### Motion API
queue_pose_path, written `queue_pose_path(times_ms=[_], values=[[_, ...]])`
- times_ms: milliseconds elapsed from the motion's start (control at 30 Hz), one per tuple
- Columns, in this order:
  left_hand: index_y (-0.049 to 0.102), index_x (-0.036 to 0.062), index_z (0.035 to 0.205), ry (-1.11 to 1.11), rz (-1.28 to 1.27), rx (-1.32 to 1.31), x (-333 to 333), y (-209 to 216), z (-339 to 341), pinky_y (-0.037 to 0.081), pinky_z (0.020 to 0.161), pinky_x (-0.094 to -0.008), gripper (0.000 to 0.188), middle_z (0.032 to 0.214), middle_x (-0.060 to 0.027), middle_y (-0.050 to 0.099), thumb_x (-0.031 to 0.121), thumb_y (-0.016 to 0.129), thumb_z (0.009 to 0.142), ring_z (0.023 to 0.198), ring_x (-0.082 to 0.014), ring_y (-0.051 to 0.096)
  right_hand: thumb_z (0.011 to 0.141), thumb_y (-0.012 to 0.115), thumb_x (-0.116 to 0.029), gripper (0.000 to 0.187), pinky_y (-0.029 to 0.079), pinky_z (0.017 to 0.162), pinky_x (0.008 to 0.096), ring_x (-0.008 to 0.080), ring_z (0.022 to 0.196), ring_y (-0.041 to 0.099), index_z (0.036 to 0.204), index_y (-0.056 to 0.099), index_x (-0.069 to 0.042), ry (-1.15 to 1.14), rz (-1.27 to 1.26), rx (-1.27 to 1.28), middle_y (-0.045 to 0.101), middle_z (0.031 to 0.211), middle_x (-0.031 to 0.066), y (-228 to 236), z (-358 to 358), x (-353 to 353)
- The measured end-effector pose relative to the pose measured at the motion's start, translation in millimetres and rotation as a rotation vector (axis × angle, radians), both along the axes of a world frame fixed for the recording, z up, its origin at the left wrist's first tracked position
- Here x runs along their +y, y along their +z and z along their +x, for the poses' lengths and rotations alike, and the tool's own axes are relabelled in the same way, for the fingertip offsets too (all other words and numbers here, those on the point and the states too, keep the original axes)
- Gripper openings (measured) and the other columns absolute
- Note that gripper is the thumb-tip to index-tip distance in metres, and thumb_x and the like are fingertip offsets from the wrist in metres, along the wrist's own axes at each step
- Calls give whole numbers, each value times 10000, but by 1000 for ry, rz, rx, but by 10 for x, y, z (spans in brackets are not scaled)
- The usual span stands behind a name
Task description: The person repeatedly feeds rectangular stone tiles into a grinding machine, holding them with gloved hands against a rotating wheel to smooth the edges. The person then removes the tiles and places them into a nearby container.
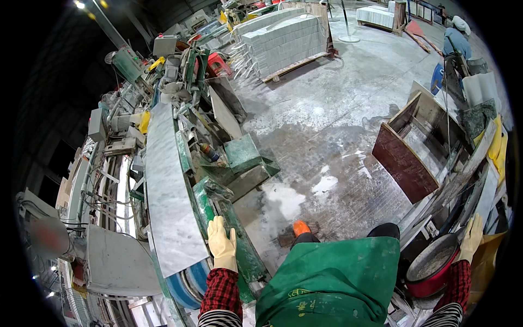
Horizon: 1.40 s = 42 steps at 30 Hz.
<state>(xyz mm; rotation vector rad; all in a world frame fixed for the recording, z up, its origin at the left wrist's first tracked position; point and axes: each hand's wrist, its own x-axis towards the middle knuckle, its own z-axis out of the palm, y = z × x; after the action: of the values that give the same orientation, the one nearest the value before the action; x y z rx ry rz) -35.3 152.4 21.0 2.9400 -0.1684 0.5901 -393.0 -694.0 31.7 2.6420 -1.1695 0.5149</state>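
Observation:
My left hand (222, 243), in a cream rubber glove, is open with its fingers stretched out. It is over the edge of a green machine frame (234, 223), close to a long pale grey-veined stone slab (173, 191) on the machine's bed; whether it touches the frame I cannot tell. Far to the right, my right hand (470, 238) wears the same kind of glove, fingers extended and nothing visible in them. Beside it are a red round tub (434, 272) with a pale grey inside and some leaning boards (485, 196). A green apron (327, 278) covers my front.
Below the slab's near end is a blue belt roller (188, 283). An open wooden box (406, 163) stands on the wet, dusty floor (321, 141) at right. Stacked stone strips (286, 46) sit on a pallet farther back. A person (457, 41) bends down at far right.

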Motion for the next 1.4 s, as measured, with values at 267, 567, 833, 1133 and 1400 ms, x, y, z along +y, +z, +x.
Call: queue_pose_path(times_ms=[267,567,833,1133,1400], values=[[513,15,1374,-40,-31,-45,11,-17,-11,371,1124,-494,619,1374,-227,568,154,746,817,1306,-454,488,1084,377,-334,505,271,1175,425,350,1427,368,1464,455,-10,-11,40,16,440,1524,187,28,-7,110],[519,10,1370,-32,-54,-39,6,-4,-14,366,1128,-493,624,1367,-226,575,147,755,809,1305,-454,490,1084,372,-344,516,275,1171,431,343,1431,366,1477,437,-15,6,65,14,437,1526,182,33,-55,204],[526,12,1364,-35,-72,-43,-7,5,3,369,1124,-493,625,1370,-223,577,126,763,796,1298,-451,498,1088,365,-321,497,275,1175,433,363,1415,380,1469,440,-11,34,2,11,436,1522,195,-54,-156,209],[525,25,1360,-43,-71,-75,-5,0,8,375,1117,-497,628,1357,-215,587,127,768,790,1284,-455,507,1086,380,-309,487,263,1187,432,360,1421,373,1454,455,0,43,44,3,443,1514,202,-33,-173,289],[526,29,1363,-29,-82,-60,5,-18,9,371,1124,-491,634,1375,-204,578,131,775,788,1302,-443,496,1081,399,-311,485,266,1187,434,362,1414,384,1446,468,2,-14,43,7,464,1497,205,56,-109,474]])
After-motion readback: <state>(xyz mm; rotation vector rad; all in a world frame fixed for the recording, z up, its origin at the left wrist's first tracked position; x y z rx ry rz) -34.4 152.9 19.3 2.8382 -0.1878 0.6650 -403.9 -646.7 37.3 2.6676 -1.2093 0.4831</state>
